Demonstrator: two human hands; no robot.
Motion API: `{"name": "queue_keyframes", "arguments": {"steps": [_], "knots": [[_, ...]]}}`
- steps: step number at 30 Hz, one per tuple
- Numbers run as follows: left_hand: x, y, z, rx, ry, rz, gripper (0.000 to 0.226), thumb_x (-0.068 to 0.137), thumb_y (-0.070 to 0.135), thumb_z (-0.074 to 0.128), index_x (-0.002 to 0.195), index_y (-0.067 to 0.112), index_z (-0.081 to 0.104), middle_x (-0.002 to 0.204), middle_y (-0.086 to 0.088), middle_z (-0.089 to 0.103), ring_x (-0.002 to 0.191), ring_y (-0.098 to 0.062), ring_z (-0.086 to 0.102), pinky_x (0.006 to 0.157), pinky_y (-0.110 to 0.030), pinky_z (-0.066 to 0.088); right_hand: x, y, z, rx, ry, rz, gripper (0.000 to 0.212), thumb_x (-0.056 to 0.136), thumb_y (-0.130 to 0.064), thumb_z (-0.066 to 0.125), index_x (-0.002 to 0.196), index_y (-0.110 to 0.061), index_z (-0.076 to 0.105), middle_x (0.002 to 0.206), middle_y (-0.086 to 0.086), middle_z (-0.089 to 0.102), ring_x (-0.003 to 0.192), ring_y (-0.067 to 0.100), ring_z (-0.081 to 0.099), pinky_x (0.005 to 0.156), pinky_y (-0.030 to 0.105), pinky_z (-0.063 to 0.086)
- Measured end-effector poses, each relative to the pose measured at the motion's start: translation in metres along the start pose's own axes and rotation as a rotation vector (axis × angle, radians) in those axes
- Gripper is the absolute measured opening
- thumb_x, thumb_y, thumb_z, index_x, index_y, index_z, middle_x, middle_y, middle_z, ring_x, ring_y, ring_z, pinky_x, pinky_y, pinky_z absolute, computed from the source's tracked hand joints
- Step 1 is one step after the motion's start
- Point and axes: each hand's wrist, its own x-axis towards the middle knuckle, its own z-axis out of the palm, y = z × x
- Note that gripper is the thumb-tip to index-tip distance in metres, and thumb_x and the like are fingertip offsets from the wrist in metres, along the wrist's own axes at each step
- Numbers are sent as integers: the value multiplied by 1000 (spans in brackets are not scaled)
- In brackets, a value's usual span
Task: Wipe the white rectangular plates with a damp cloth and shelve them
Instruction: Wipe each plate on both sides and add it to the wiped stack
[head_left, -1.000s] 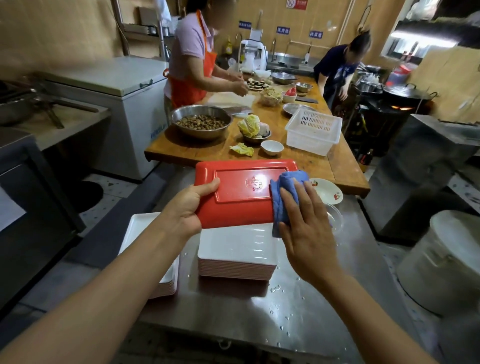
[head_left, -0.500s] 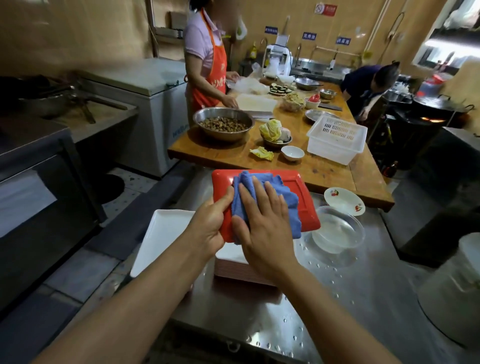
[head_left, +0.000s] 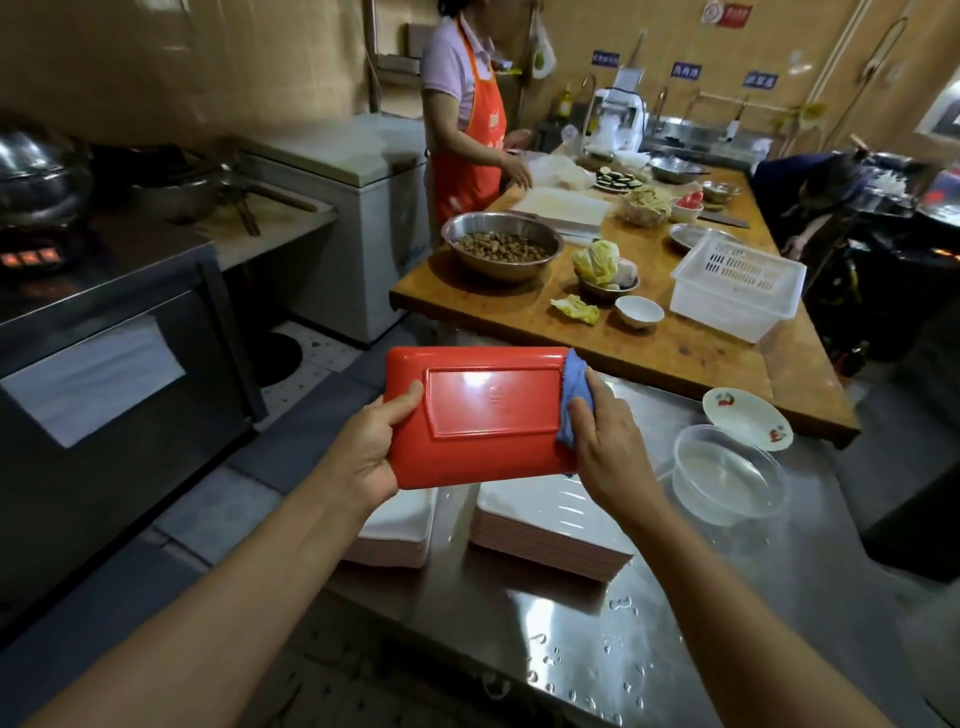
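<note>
the step in hand looks like the wiping itself: in the middle of the frame a rectangular plate (head_left: 483, 415) is held up with its red underside toward the camera, above the steel table (head_left: 545, 623). the left hand (head_left: 363, 452) grips the plate's left edge, thumb laid over the red face and the other fingers hidden behind. the right hand (head_left: 608, 441) presses a blue cloth (head_left: 574, 400) against the plate's right edge, fingers curled over the cloth so that only a fold of it shows above the knuckles. just below the held plate, toward the lower centre, lie two stacks of white rectangular plates: the right stack (head_left: 545, 525) is larger in view, the left stack (head_left: 400, 525) is partly hidden behind the left wrist. which stack is wiped and which is waiting cannot be told. to the right stands a clear plastic bowl (head_left: 727, 478), apparently with water in it, and beyond it a small white patterned dish (head_left: 748, 418). water drops speckle the steel near the lower right. no shelf can be made out, so shelving seems some way off. the next move probably calls for drawing the cloth across the red back, then turning the plate for its white face, keeping the left grip firm on a possibly slippery rim.
</note>
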Motion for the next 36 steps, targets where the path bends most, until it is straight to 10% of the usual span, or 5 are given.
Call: {"name": "queue_keyframes", "arguments": {"steps": [5, 8, 14, 18, 36], "knots": [[-3, 13, -28, 19, 6, 59, 14, 93, 20, 54, 104, 21, 62, 95, -8, 72, 87, -27, 68, 71, -47, 55, -1, 6, 1, 188, 7, 137, 21, 100, -13, 37, 107, -11, 57, 73, 2, 58, 43, 4, 54, 36, 7, 36], [-5, 21, -38, 126, 14, 237, 16, 94, 13, 53, 108, 17, 60, 95, -7, 70, 80, -19, 69, 68, -35, 60, -3, 13, 7, 186, 32, 159, 19, 100, -13, 38, 102, -17, 57, 70, -7, 56, 52, 0, 52, 42, 4, 38], [7, 2, -66, 1068, 23, 739, 11, 85, 10, 69, 93, 18, 69, 68, 16, 56, 60, 4, 54, 59, -9, 39, 0, 11, 28, 247, -61, 199, 18, 99, -14, 40, 100, -16, 58, 86, 4, 63, 75, 14, 58, 65, 25, 44], [16, -25, -91, 1579, -39, 916, 16, 82, 12, 60, 91, 15, 72, 77, 4, 64, 73, -20, 62, 55, -28, 46, -5, 12, 35, 250, -61, 194, 18, 99, -14, 40, 99, -16, 59, 82, 0, 61, 71, 6, 55, 60, 14, 41], [28, -91, -144, 2004, -180, 710, 56, 40, 4, 92, 91, 14, 71, 95, -6, 70, 80, -21, 68, 33, -25, 43, -21, 40, 32, 226, -36, 232, 20, 100, -17, 41, 105, -18, 60, 92, 2, 63, 85, 16, 59, 76, 29, 44]]}}
